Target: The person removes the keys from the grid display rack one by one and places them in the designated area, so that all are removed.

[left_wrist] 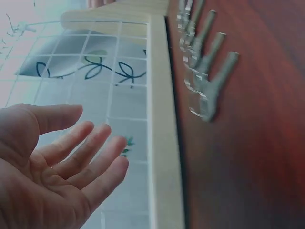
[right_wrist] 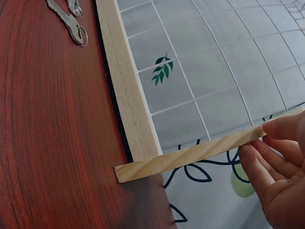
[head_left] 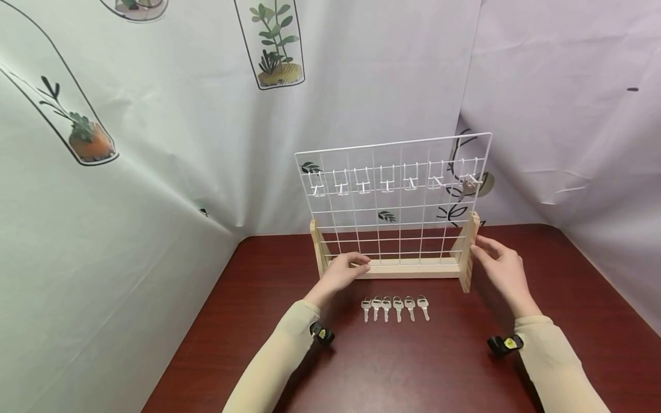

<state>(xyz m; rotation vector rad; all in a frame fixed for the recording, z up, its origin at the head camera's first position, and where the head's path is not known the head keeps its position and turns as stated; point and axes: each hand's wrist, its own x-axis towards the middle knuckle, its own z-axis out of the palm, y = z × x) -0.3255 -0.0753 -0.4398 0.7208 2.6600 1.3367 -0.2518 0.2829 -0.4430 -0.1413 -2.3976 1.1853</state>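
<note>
A white wire grid rack with a wooden base bar [head_left: 413,269] stands on the table. My right hand [head_left: 503,274] pinches the rack's right wooden side support [right_wrist: 190,155], thumb on one face and fingers on the other. By the left part of the base is my left hand [head_left: 342,274], its fingers loosely bent and holding nothing in the left wrist view. Several silver keys [head_left: 398,308] with small rings lie in a row on the table before the rack. One more key [head_left: 468,187] hangs from the rightmost hook.
White hooks [head_left: 387,185] line the upper grid. The dark red wooden table [head_left: 403,367] meets a white curtain [head_left: 155,241] with printed plants at the left and behind the rack.
</note>
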